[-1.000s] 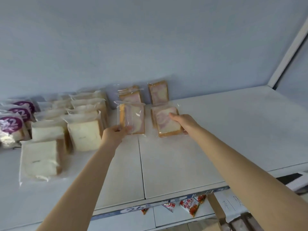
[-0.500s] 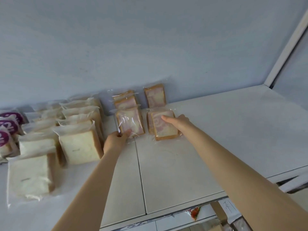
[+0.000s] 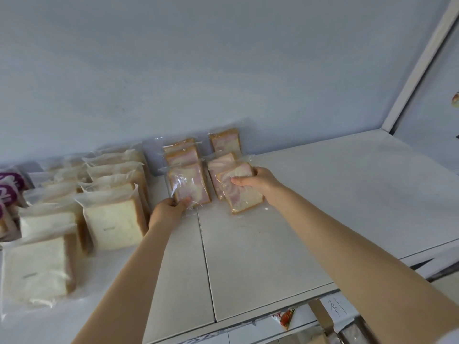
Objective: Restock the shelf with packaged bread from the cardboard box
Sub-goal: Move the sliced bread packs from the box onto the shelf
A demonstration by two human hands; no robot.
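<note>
Here, head view, left hand: we pinch the lower edge of the upright swirl pack.
Right hand: we clasp the tilted swirl pack, overlapping the pack behind.
Shelf: white board runs right to the corner post.

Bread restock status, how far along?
Done: white bread packs fill the left; swirl packs stand against the back wall. In hand: left hand pinches the front swirl pack, right hand grips a tilted swirl pack, not yet stood up. Left: the shelf right of them shows bare surface; remaining stock not in view.
</note>
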